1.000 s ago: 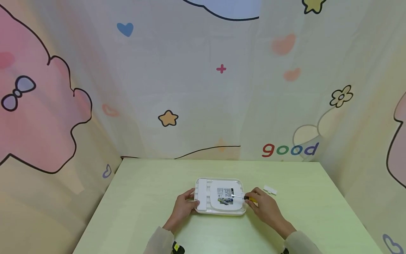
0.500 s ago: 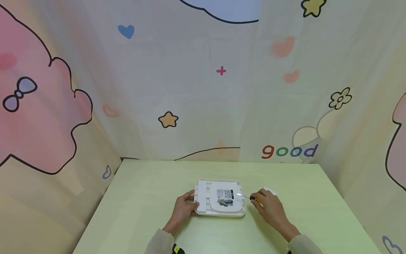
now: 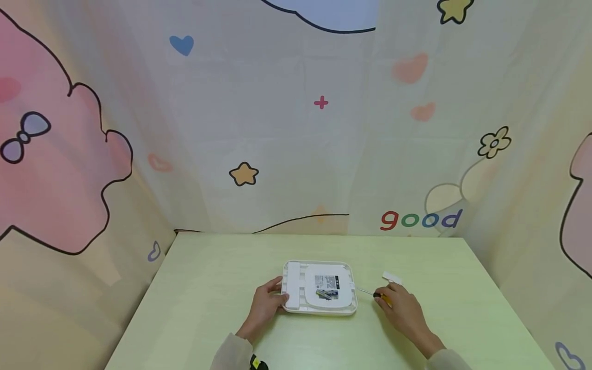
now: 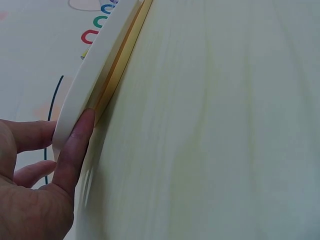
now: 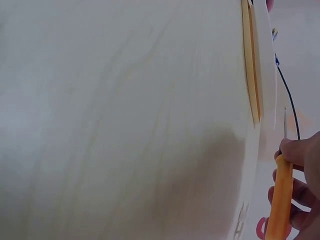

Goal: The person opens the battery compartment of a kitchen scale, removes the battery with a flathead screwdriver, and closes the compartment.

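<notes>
A white rectangular device (image 3: pixel 296 288) with rounded corners lies on the table, its labelled side up. Batteries (image 3: pixel 327 294) show in a small recess below its printed label. My left hand (image 3: pixel 265 307) grips the device's left edge, thumb on top; the left wrist view shows its fingers on the white rim (image 4: pixel 95 70). To the right of the device, my right hand (image 3: pixel 403 310) holds a screwdriver (image 3: pixel 386 299) by its yellow and black handle (image 5: pixel 281 200). Its thin metal shaft points left toward the device's right edge; whether the tip touches cannot be told.
A small white cover piece (image 3: pixel 391 278) lies on the pale table (image 3: pixel 222 272) just beyond my right hand. A cartoon-printed curtain (image 3: pixel 296 128) stands behind the table and along both sides. A yellowish layer (image 5: pixel 252 65) shows under the device's white rim.
My right hand has drawn the screwdriver back to the right, from over the label to beside the device's right edge. The left hand and the device stay in place.
</notes>
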`<act>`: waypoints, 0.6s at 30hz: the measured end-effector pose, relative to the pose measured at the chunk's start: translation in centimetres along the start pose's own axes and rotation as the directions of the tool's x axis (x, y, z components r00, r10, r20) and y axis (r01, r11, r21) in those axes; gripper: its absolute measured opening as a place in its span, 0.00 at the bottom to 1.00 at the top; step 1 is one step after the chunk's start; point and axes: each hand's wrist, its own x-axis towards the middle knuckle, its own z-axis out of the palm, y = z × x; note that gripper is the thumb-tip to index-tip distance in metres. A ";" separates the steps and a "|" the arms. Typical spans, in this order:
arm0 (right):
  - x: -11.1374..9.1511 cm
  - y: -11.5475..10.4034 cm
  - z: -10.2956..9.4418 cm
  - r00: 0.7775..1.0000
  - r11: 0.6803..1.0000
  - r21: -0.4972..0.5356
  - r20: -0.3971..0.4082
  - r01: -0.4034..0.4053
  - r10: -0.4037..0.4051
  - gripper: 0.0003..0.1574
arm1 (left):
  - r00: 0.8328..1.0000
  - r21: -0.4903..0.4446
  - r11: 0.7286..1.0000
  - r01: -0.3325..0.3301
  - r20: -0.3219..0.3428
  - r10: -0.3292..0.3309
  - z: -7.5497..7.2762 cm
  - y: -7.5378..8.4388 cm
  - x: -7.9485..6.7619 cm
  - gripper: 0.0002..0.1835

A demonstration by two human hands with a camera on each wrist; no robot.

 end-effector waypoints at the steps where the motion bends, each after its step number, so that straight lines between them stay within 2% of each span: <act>1: -0.1 0.2 0.0 1.000 1.000 -0.002 0.012 -0.009 0.009 0.07 | 1.000 0.001 1.000 0.002 -0.002 -0.002 0.0 0.0 0.1 0.33; 6: -0.7 0.9 -0.1 0.996 0.999 -0.004 0.068 -0.054 0.054 0.08 | 1.000 0.005 1.000 -0.008 -0.013 0.008 -0.2 -1.0 0.5 0.34; 11: -1.0 1.4 -0.1 0.991 0.996 -0.015 0.102 -0.083 0.085 0.08 | 1.000 0.027 1.000 -0.015 -0.019 0.016 -0.3 -0.9 0.5 0.34; 18: -1.2 1.6 -0.1 0.984 0.993 -0.057 0.134 -0.108 0.115 0.09 | 1.000 0.015 1.000 0.009 -0.018 -0.009 -0.4 -0.2 0.3 0.33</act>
